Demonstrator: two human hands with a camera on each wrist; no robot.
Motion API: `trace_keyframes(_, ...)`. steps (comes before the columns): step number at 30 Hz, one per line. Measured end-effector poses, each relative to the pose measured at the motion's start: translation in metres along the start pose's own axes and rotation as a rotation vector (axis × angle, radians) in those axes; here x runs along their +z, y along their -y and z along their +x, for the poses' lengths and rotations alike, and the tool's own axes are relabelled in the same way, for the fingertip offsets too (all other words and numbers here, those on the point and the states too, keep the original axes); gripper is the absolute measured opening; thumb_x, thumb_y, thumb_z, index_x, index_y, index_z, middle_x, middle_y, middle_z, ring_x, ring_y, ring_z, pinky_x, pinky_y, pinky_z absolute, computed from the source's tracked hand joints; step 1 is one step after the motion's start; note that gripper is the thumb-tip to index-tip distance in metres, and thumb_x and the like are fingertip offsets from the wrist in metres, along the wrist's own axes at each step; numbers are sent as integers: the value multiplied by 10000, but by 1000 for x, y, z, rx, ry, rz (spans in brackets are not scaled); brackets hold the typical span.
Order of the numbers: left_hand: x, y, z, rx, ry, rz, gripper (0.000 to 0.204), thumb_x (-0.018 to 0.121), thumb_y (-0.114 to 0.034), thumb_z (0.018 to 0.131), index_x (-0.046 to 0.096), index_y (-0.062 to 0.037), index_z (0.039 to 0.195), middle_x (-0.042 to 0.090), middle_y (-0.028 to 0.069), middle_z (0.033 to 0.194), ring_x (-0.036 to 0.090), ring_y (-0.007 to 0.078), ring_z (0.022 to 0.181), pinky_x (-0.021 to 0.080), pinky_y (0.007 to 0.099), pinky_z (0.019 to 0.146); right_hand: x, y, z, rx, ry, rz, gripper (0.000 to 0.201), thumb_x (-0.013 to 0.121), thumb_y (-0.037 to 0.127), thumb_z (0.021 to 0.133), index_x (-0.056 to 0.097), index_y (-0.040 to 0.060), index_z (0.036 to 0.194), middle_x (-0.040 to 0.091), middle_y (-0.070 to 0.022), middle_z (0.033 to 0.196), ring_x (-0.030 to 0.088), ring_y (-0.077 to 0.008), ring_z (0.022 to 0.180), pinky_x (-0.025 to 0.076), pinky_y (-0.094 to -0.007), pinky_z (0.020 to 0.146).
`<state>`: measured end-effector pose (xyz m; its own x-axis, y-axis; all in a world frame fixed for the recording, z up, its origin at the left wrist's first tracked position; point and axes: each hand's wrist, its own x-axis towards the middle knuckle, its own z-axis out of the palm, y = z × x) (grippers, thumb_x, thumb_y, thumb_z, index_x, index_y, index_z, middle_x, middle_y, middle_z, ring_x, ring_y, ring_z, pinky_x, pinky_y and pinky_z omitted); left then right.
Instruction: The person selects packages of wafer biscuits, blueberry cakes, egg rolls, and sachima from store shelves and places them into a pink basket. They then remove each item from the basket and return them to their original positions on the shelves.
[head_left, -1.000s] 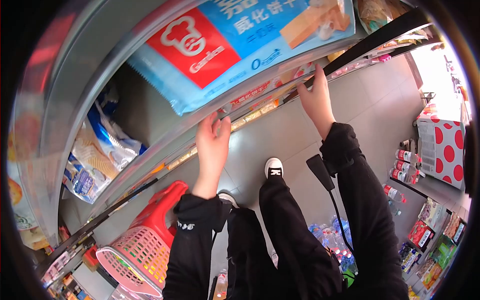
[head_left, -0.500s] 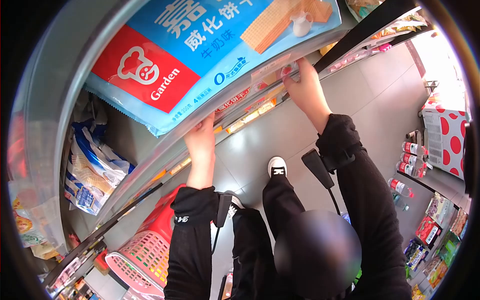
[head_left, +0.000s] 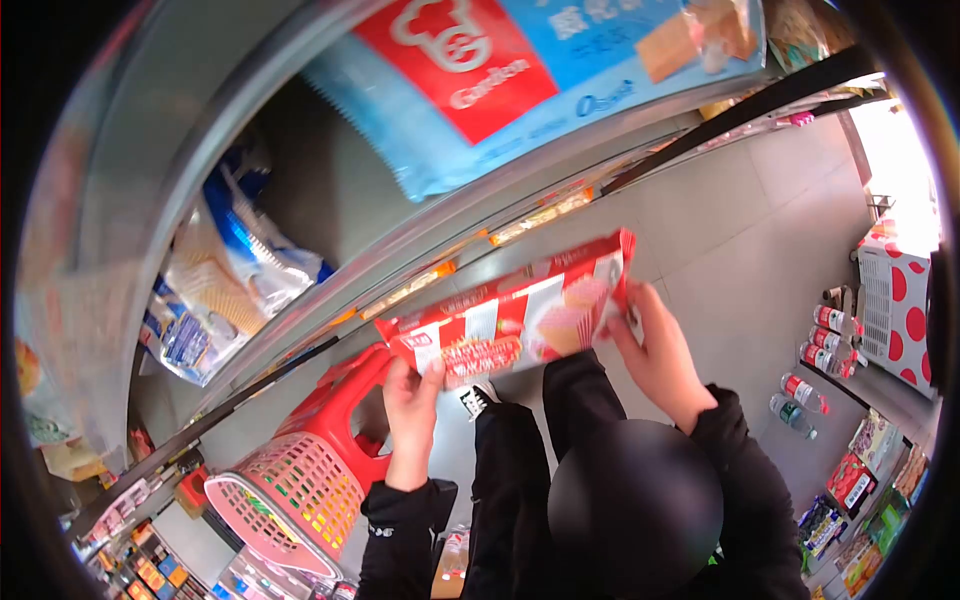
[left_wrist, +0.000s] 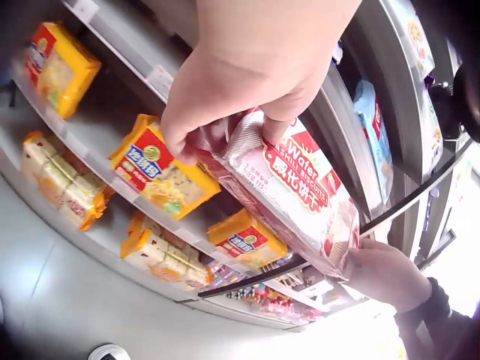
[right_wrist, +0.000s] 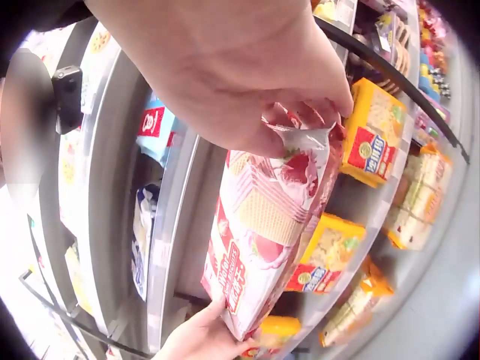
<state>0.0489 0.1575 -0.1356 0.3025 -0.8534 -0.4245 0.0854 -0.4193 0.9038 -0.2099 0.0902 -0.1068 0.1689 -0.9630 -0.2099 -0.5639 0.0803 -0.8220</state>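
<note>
A red and white packet of wafer biscuits (head_left: 510, 320) with a strawberry picture is held up between both hands, in front of the shelves. My left hand (head_left: 410, 415) pinches its left end, thumb on the printed front. The right hand (head_left: 655, 350) grips the other end by its crimped wrapper. In the left wrist view the words on the packet (left_wrist: 292, 176) show between the left hand (left_wrist: 255, 82) and the right hand (left_wrist: 390, 277). From the right wrist, the right hand (right_wrist: 247, 75) covers the packet's near end.
A blue Garden wafer packet (head_left: 560, 80) lies on the upper shelf, a blue and white bag (head_left: 230, 270) left of it. Yellow packets (left_wrist: 161, 169) line lower shelves. A red and pink basket (head_left: 300, 480) stands on the floor at left. Bottles (head_left: 835, 335) stand at right.
Both hands were at the lower shelf beneath the blue packet. They have drawn back toward the body, bringing the red wafer packet out into the open.
</note>
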Motion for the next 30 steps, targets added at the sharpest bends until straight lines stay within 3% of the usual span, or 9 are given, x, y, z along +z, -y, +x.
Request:
trace_keyframes(4,-43,6,-36,-141,-67,-39,215,574,-123,816,535,3,986,585,24,884,519,60,773,411,215,693,22,19,-33,103,167,46,242,552,76,776,429,-6,967,538,-128,835,547,-249,771,431,-310,655)
trace_keyframes(7,-73,-7,-59,-159,-131,-69,206,523,-139,845,549,22,971,601,37,856,550,73,733,440,212,675,44,36,-51,207,158,385,192,566,22,770,426,10,901,510,-46,789,528,-87,772,418,-239,626)
trace_keyframes(8,-84,-11,-66,-151,-162,-72,206,523,-139,845,549,22,971,601,37,856,550,73,733,440,212,675,52,46,-54,189,184,389,192,566,22,770,426,10,901,510,-46,789,528,-87,772,418,-239,626)
trace_keyframes(10,-100,-22,-76,-216,-204,-28,220,521,-148,848,546,40,958,605,42,843,555,76,725,439,209,678,58,68,-56,323,169,728,186,554,-10,774,422,18,902,504,-23,856,522,-84,796,424,-238,671)
trace_keyframes(14,-140,-62,-96,-171,-195,-30,261,543,-146,836,515,42,1015,572,24,858,506,47,734,404,184,643,73,110,-59,188,222,729,187,548,-23,779,420,16,910,497,-26,897,510,-88,841,415,-239,729)
trace_keyframes(19,-177,-110,-122,139,-296,-45,675,591,-53,767,189,29,1303,522,153,1077,514,161,977,404,249,805,88,146,-57,-60,285,711,278,542,8,785,408,-17,1027,493,-47,940,490,-98,890,400,-251,772)
trace_keyframes(26,-260,-142,-121,283,-369,55,433,573,-35,775,362,12,1150,548,144,1019,535,154,928,431,256,785,128,216,-53,-206,445,753,396,584,-16,745,378,-29,1084,478,-81,1016,492,-144,965,370,-289,872)
trace_keyframes(30,-306,-143,-99,326,-317,-185,364,526,-35,809,397,53,1138,557,136,1004,541,148,920,414,260,817,156,248,-42,-336,449,712,438,576,-21,751,359,-32,1131,466,-101,1078,476,-161,1007,350,-298,901)
